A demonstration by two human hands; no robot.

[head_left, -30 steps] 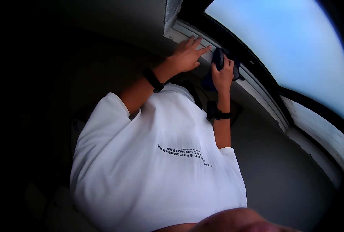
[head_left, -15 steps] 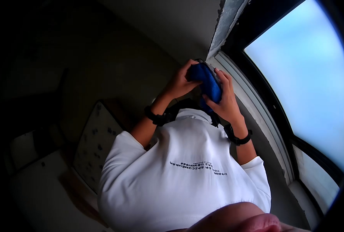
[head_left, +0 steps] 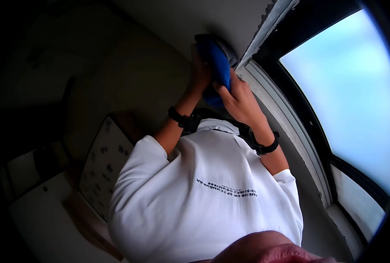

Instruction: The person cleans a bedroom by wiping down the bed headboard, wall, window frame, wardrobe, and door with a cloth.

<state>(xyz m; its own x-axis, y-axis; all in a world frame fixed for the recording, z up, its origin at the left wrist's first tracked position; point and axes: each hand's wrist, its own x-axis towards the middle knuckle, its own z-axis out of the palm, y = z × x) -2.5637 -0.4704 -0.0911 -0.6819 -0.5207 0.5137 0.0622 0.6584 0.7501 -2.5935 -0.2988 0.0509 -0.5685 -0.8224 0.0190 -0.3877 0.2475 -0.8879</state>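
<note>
Since 1.0 s ago, the blue cloth (head_left: 218, 61) has come away from the window sill (head_left: 287, 111), where the right hand pressed it and the left hand lay spread; now it is up in both hands, in front of the wall (head_left: 177, 26) beside the window (head_left: 346, 79), near the sill's far end; the work thus looks shifted off the sill, to handling the cloth itself with 2 hands; the right hand (head_left: 243, 101) grips its near end, thumb and fingers closed round the edge; the left hand (head_left: 200, 72) is at its left side, mostly in shadow, so I cannot tell how firmly it is closed; the cloth's grey far side is blurred, and whether it touches the wall is unclear.
</note>
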